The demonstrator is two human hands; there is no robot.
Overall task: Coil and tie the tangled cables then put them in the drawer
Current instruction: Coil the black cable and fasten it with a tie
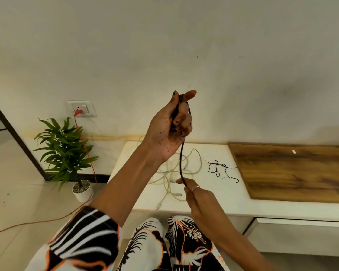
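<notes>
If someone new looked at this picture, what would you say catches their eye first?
Probably the left hand, raised mid-frame against the wall and gripping a black cable that runs down to the right hand, which pinches it lower. Beneath them, a tangle of pale cables lies on the white table. At left, a potted plant stands on the floor beside an orange cord plugged into the wall socket.

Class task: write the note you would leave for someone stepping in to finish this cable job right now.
Left hand: raised, gripping the coiled part of the black cable.
Right hand: lower, pinching the cable's hanging end.
White cables: tangled on the white table.
Thin black ties: beside them, near the wooden board.
Done: black cable partly coiled.
Left: finish and tie it, coil the white ones, put all in the drawer.
</notes>
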